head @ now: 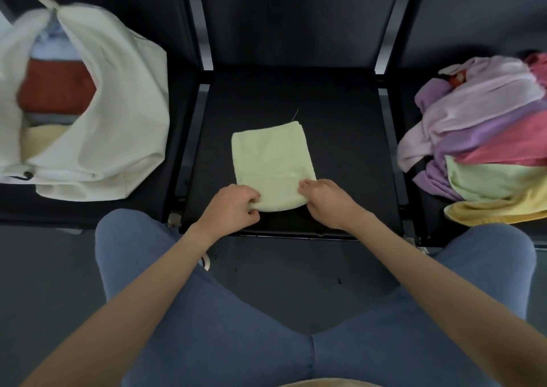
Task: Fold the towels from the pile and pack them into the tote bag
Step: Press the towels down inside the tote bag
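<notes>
A pale green towel (272,158), folded into a narrow rectangle, lies on the middle black seat (340,138). My left hand (233,206) pinches its near left corner, fingers curled around the rolled near edge. My right hand (328,198) grips the near right corner. On the left seat a white tote bag (118,96) lies open toward me, with folded towels stacked inside it: pale blue, rust red, grey and cream. The pile of unfolded towels (485,138) sits on the right seat, pink, lilac, rose, green and yellow.
The seats form a row of dark chairs with metal arm bars (204,40) between them. My knees in blue trousers (207,312) are close to the seat's front edge. Grey floor lies below.
</notes>
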Demonstrator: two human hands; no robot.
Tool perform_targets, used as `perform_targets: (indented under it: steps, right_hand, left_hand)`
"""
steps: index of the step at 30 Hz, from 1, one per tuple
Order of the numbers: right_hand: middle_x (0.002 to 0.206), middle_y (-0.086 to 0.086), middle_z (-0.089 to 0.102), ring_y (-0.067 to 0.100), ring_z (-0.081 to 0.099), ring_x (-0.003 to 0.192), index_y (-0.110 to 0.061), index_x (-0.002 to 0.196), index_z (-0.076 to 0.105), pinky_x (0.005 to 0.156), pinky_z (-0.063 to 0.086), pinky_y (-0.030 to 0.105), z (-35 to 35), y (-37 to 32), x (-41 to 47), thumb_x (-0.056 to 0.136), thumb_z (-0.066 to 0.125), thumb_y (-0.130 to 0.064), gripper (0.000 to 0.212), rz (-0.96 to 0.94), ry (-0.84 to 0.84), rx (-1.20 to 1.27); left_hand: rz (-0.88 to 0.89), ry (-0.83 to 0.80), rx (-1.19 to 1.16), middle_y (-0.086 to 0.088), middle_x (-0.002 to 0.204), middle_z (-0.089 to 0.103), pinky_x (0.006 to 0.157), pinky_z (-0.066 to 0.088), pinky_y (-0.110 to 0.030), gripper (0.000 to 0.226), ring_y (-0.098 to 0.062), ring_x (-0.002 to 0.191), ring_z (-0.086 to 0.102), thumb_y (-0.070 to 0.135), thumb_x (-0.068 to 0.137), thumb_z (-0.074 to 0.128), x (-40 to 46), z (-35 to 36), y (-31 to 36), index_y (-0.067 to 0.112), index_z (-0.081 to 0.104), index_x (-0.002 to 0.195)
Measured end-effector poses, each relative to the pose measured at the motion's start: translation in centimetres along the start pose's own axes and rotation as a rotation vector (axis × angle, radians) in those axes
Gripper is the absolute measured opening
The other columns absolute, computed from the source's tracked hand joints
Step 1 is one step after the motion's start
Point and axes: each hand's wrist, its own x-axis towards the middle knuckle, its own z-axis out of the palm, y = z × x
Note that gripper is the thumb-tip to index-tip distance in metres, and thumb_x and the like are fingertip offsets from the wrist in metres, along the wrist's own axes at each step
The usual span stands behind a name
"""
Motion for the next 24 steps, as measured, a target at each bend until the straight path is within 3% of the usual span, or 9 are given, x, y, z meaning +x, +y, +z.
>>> perform_targets:
  steps: [2,5,9,11,13,16,20,24]
  right_hand:
    - [0.089,0.008,0.063,0.026,0.059,0.082,-0.005,0.093,0.062,0.078,0.05,0.041,-1.1,0.4,-0.9,0.086,0.045,-0.008,0.018,0.05,-0.076,0.179]
    - [0.081,0.009,0.06,0.017,0.052,0.071,-0.006,0.087,0.06,0.063,0.041,0.032,-3.0,0.2,-2.0,0.09,0.05,-0.012,0.013,0.128,-0.172,0.487]
    - [0.081,-0.001,0.058,0.01,0.052,0.073,-0.012,0.088,0.063,0.064,0.038,0.024,-4.1,-0.2,-1.8,0.093,0.053,-0.015,0.012,0.238,-0.031,0.896]
    - [0.09,0.0,0.062,0.01,0.058,0.081,-0.005,0.098,0.064,0.069,0.044,0.022,-3.9,-0.2,-0.9,0.095,0.053,-0.02,0.019,0.363,0.041,1.092]
    - [0.098,0.002,0.065,0.014,0.063,0.091,-0.002,0.105,0.063,0.077,0.05,0.028,-3.5,0.0,0.1,0.094,0.055,-0.026,0.028,0.479,0.12,1.211]
    - [0.105,0.003,0.069,0.018,0.066,0.098,-0.006,0.11,0.063,0.084,0.053,0.034,-2.8,0.2,1.3,0.089,0.063,-0.025,0.028,0.538,0.196,1.3]
    - [0.102,-0.006,0.065,0.007,0.064,0.092,-0.009,0.119,0.056,0.071,0.052,0.019,-2.0,0.0,2.4,0.084,0.064,-0.001,0.037,0.547,0.29,1.238]
    - [0.101,-0.008,0.062,0.003,0.06,0.09,-0.006,0.123,0.056,0.077,0.052,0.02,-0.7,-0.2,3.5,0.085,0.066,-0.005,0.04,0.568,0.382,1.096]
  left_hand:
    - [-0.034,0.035,-0.165,0.003,0.089,0.072,0.073,0.054,-0.036,0.019,-0.014,0.079,0.065,0.026,0.074,0.06,-1.4,-0.2,0.7,0.015,0.068,0.086]
    - [-0.083,0.113,-0.371,0.009,0.065,0.062,0.056,0.046,-0.033,0.004,-0.008,0.056,0.053,0.02,0.073,0.064,-3.2,-1.1,1.7,0.017,0.064,0.076]
    - [-0.224,0.209,-0.548,0.013,0.063,0.061,0.055,0.04,-0.019,0.012,-0.002,0.057,0.05,0.009,0.076,0.07,-2.6,-2.0,1.9,0.019,0.064,0.074]
    - [-0.322,0.264,-0.645,0.008,0.074,0.067,0.06,0.044,-0.02,0.011,-0.004,0.065,0.056,0.009,0.078,0.07,-1.4,-2.2,1.9,0.019,0.066,0.081]
    - [-0.433,0.329,-0.762,0.001,0.086,0.069,0.066,0.048,-0.023,0.014,-0.009,0.075,0.061,0.011,0.081,0.07,-0.2,-2.3,1.7,0.016,0.065,0.093]
    - [-0.566,0.41,-0.923,-0.002,0.099,0.068,0.067,0.049,-0.02,0.022,-0.012,0.088,0.064,0.014,0.085,0.07,1.7,-2.2,1.3,0.014,0.062,0.106]
    - [-0.678,0.447,-1.097,-0.004,0.113,0.065,0.07,0.048,-0.017,0.033,-0.012,0.099,0.063,0.017,0.088,0.069,3.7,-1.8,0.5,0.013,0.058,0.119]
    - [-0.691,0.425,-1.101,-0.003,0.124,0.059,0.086,0.047,-0.021,0.047,-0.014,0.112,0.058,0.015,0.09,0.066,4.1,-0.9,-0.2,0.011,0.05,0.133]
